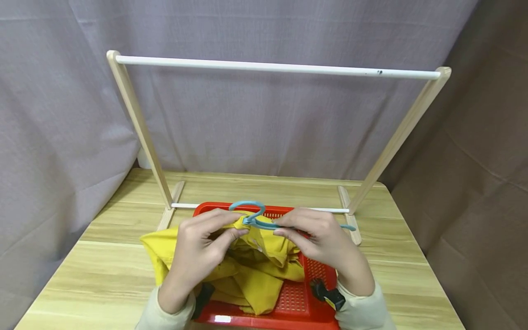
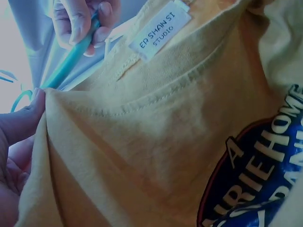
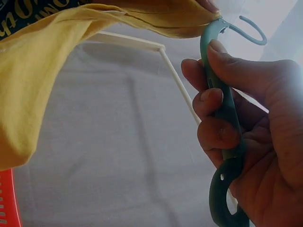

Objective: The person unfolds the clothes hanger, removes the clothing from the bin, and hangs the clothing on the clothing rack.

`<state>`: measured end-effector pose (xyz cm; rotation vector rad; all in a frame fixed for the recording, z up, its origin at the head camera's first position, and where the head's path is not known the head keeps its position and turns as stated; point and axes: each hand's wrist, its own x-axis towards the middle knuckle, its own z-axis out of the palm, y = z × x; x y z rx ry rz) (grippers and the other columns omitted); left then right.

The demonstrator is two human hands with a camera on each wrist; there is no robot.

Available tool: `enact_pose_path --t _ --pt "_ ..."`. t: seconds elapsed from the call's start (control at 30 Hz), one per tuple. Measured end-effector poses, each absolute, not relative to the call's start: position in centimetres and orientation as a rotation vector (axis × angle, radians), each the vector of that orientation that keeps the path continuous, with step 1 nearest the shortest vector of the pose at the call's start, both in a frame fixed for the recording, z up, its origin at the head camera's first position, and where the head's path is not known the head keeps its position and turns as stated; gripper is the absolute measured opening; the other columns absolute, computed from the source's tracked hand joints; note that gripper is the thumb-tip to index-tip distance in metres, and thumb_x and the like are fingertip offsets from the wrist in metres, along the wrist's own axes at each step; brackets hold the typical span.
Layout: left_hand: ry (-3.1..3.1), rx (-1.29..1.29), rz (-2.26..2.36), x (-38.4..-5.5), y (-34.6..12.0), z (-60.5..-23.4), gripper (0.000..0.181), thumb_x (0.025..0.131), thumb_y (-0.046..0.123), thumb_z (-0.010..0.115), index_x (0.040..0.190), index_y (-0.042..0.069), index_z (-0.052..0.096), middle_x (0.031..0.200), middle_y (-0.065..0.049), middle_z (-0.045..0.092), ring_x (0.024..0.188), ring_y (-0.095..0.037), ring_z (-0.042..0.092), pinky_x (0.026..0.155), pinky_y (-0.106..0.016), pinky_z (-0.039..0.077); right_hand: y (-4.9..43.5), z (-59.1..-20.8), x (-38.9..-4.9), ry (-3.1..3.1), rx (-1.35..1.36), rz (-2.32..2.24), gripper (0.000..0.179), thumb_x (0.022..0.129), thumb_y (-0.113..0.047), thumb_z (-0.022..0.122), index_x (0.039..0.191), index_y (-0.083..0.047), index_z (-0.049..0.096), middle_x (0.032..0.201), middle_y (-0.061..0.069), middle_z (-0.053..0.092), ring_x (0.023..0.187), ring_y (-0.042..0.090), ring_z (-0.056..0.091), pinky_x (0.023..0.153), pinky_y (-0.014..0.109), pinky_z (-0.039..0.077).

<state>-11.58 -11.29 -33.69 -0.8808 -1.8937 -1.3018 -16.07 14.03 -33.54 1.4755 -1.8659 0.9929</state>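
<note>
My left hand (image 1: 200, 243) pinches the neckline of a yellow T-shirt (image 1: 260, 286), close to the base of the hook of a teal clothes hanger (image 1: 264, 224). The fingers of my right hand (image 1: 323, 233) curl round one arm of that hanger, to the right of the hook. Whether its other arm lies inside the shirt is hidden by cloth and my left hand. A white neck label (image 2: 160, 30) and a dark printed logo (image 2: 260, 175) show in the left wrist view. Lower down, the shirt hangs bunched over a red plastic basket (image 1: 293, 298).
Behind the basket stands a wooden garment rack (image 1: 140, 123) with a white top rail (image 1: 264, 66) and a low white bar near the tabletop. Both stand on a wood-grain table (image 1: 103, 270). Grey curtains (image 1: 268, 128) close off the back and sides.
</note>
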Motion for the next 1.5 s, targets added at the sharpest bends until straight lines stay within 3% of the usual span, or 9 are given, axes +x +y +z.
enact_pose_path --t 0.17,0.4,0.57,0.7,0.87,1.03,1.2,1.5 --pt "-1.94 -0.88 -1.296 -11.6 -11.6 -33.9 0.022 0.081 0.0 0.082 0.102 0.007 0.078 0.094 -0.001 0.076 0.08 -0.013 0.072 0.067 -0.021 0.057 14.1 -33.6 -16.2 -1.897 1.488 0.962 0.014 0.098 -0.017 0.068 0.102 -0.006 0.074 0.091 0.0 0.073 0.071 0.005 0.062 0.061 0.015 0.051" --pt "-2.157 -0.804 -1.153 -12.1 -12.1 -34.2 0.016 0.087 0.022 0.082 0.102 0.018 0.078 0.093 0.012 0.074 0.073 -0.003 0.066 0.061 -0.017 0.052 14.6 -33.4 -16.3 -1.954 1.47 0.88 0.014 0.098 -0.018 0.068 0.106 -0.007 0.073 0.094 -0.004 0.072 0.075 0.005 0.062 0.065 0.018 0.052" --pt "-2.149 -0.78 -1.09 -12.3 -12.2 -34.2 0.018 0.086 0.025 0.082 0.102 0.018 0.078 0.092 0.013 0.073 0.073 -0.003 0.064 0.061 -0.019 0.051 14.4 -33.2 -16.2 -1.933 1.446 0.882 0.016 0.097 -0.017 0.07 0.108 -0.005 0.073 0.101 0.002 0.073 0.088 0.015 0.069 0.08 0.024 0.056" --pt "-2.102 -0.742 -1.105 -12.5 -12.2 -34.2 0.019 0.085 0.022 0.083 0.102 0.016 0.078 0.095 0.01 0.075 0.078 -0.005 0.068 0.063 -0.019 0.053 14.3 -32.7 -16.1 -1.837 1.44 0.91 0.018 0.096 -0.015 0.07 0.109 -0.003 0.073 0.107 0.01 0.072 0.097 0.024 0.069 0.089 0.028 0.055" --pt "-2.05 -0.672 -1.118 -12.6 -12.2 -34.2 0.017 0.084 0.02 0.084 0.099 0.015 0.079 0.092 0.008 0.075 0.078 -0.008 0.068 0.065 -0.02 0.054 14.0 -32.2 -15.7 -1.746 1.508 0.961 0.019 0.096 -0.011 0.069 0.111 0.0 0.072 0.106 0.014 0.072 0.096 0.028 0.069 0.089 0.03 0.056" --pt "-1.988 -0.658 -1.162 -12.6 -12.2 -34.1 0.017 0.083 0.013 0.084 0.099 0.015 0.078 0.093 0.006 0.075 0.082 -0.013 0.071 0.074 -0.022 0.057 13.6 -32.4 -15.0 -1.799 1.632 1.016 0.024 0.097 -0.013 0.068 0.118 -0.001 0.069 0.109 0.012 0.072 0.099 0.024 0.07 0.089 0.031 0.056" --pt "-1.923 -0.663 -1.217 -12.4 -12.5 -33.7 0.021 0.082 0.006 0.084 0.101 0.013 0.078 0.094 0.003 0.075 0.081 -0.014 0.071 0.072 -0.019 0.055 13.3 -33.4 -14.7 -2.134 1.76 0.945 0.036 0.099 -0.022 0.066 0.132 -0.007 0.063 0.127 0.004 0.067 0.117 0.016 0.063 0.097 0.031 0.052" --pt "-1.87 -0.69 -1.3 -11.8 -12.9 -33.2 0.027 0.078 -0.004 0.084 0.1 0.01 0.078 0.094 0.0 0.076 0.079 -0.014 0.07 0.066 -0.019 0.054 13.5 -34.5 -15.3 -2.476 1.617 0.798 0.048 0.099 -0.03 0.066 0.139 -0.004 0.058 0.139 0.004 0.06 0.128 0.015 0.056 0.104 0.037 0.049"
